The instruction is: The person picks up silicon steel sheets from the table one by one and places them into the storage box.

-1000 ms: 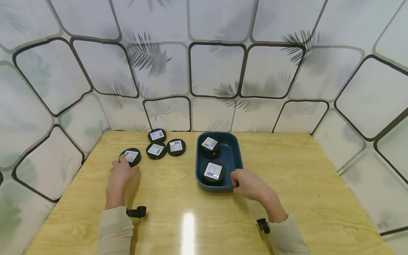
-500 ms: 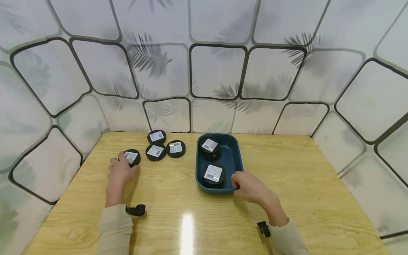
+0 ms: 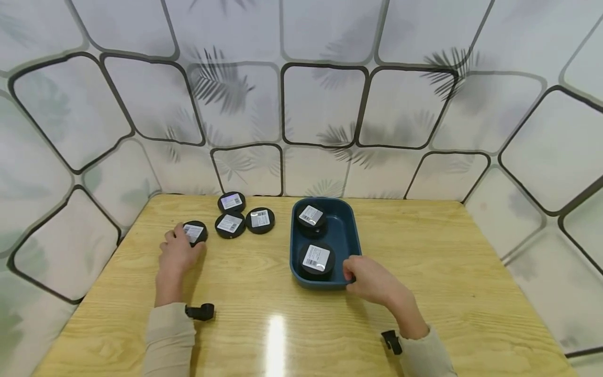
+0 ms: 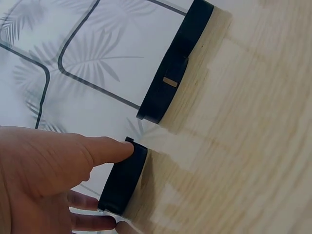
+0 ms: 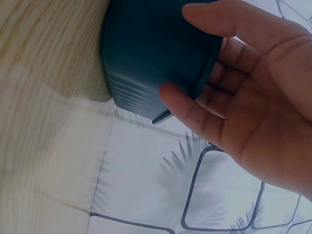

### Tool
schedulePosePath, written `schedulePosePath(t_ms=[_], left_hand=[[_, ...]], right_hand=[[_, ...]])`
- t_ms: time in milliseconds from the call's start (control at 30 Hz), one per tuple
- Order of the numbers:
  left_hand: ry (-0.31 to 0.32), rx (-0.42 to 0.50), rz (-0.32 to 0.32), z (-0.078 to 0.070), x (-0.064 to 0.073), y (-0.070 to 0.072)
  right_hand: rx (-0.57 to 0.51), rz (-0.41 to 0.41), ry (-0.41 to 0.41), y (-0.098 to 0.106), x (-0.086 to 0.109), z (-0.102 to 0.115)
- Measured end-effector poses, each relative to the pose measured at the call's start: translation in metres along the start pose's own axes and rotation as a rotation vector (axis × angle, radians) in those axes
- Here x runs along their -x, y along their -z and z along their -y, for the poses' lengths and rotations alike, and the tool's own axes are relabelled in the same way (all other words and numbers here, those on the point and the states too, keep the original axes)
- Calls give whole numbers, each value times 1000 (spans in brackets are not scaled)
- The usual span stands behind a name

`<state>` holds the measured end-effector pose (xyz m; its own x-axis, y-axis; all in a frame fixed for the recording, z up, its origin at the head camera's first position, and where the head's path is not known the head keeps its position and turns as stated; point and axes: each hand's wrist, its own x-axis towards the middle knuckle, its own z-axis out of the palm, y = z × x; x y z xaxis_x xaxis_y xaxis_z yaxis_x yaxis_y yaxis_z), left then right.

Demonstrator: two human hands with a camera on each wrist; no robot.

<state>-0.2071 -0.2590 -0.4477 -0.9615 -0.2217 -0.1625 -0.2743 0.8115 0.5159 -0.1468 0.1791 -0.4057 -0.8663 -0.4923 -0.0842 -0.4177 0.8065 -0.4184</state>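
My left hand (image 3: pixel 178 254) spans a flat round black container (image 3: pixel 195 232) with a white label at the table's left. In the left wrist view, the thumb lies against one side of this container (image 4: pixel 124 178) and the fingers reach round the opposite side. My right hand (image 3: pixel 374 280) grips the near right corner of a dark blue bin (image 3: pixel 349 225). Seen from the right wrist, the thumb is outside the bin wall (image 5: pixel 151 53), with several fingers over the rim. Inside the bin sit a near black container (image 3: pixel 316 260) and a far one (image 3: pixel 311 215), both label up.
Three more labelled black containers stand close together between the left hand and the bin: a back one (image 3: pixel 231 201), a front one (image 3: pixel 230 225) and a right one (image 3: pixel 259 220). Behind the wooden table (image 3: pixel 245 293) rises a patterned wall covering (image 3: pixel 320 104).
Over the last second the left fingertips have shifted slightly on the round black container, which stays in place. The right hand keeps its hold on the bin.
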Motion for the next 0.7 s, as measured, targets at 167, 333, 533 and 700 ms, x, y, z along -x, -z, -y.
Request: schedulePosePath(t_ms=[167, 333, 533, 700], left_hand=[[-26, 8, -14, 0, -5, -4], [-54, -18, -31, -1, -9, -7], [-40, -8, -39, 2, -10, -11], [-32, -20, -53, 2, -9, -12]], right_hand=[[7, -1, 15, 1, 0, -2], [10, -4, 21, 1, -1, -1], [6, 12, 11, 0, -1, 0], [-5, 7, 3, 1, -1, 0]])
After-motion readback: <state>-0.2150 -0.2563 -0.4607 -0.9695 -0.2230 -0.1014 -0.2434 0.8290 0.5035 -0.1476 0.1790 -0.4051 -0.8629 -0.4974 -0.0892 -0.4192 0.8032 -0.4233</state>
